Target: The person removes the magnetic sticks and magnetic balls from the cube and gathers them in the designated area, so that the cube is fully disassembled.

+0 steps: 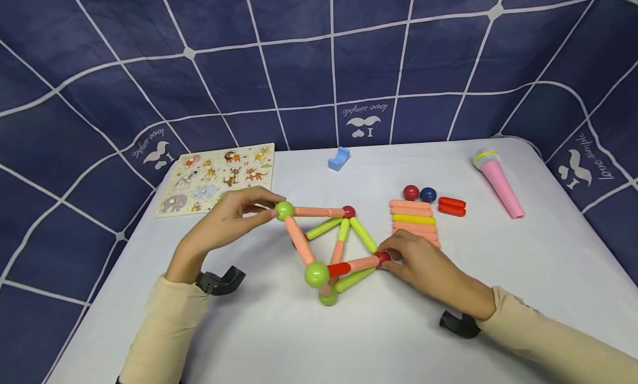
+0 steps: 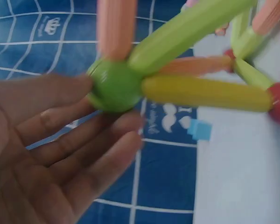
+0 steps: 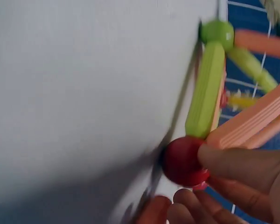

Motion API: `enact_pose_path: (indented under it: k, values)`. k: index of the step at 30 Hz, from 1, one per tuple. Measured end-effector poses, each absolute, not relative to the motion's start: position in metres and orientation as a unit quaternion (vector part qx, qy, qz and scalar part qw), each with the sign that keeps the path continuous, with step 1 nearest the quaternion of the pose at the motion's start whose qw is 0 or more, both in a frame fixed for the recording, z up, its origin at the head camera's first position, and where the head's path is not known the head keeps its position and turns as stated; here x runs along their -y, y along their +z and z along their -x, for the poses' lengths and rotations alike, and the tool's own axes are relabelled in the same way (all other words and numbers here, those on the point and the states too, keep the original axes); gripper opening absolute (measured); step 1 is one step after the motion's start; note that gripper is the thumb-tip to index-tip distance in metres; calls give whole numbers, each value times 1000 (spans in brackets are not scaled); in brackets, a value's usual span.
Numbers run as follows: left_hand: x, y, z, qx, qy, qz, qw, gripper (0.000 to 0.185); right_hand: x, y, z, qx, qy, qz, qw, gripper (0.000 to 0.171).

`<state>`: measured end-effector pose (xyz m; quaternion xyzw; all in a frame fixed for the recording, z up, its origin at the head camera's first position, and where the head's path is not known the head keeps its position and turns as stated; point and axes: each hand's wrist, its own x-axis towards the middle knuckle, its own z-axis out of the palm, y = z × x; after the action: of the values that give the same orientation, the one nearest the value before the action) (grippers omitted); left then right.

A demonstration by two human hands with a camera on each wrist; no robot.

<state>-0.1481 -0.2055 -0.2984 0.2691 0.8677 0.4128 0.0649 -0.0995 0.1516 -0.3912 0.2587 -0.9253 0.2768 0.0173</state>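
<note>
A frame built of sticks and balls stands on the white table, with orange, red, green and yellow sticks. At its upper left corner my left hand pinches a green ball between thumb and fingers; the left wrist view shows several sticks meeting at that ball. My right hand grips a red ball at the frame's right corner, low by the tabletop. Another green ball sits at the near corner, above a lower green ball. A further red ball joins sticks at the back.
Right of the frame lie a row of orange and yellow sticks, a loose red ball, a blue ball and short red sticks. A pink toy microphone, blue block and animal puzzle board lie farther back.
</note>
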Motion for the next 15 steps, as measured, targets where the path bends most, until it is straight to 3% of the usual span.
enact_pose_path:
  k: [8, 15]
  values:
    - [202, -282, 95, -896, 333, -275, 100, 16, -138, -382, 141, 938, 250, -240, -9, 25]
    - [178, -274, 62, -916, 248, -304, 83, 17, -122, -382, 162, 925, 269, -265, -37, 24]
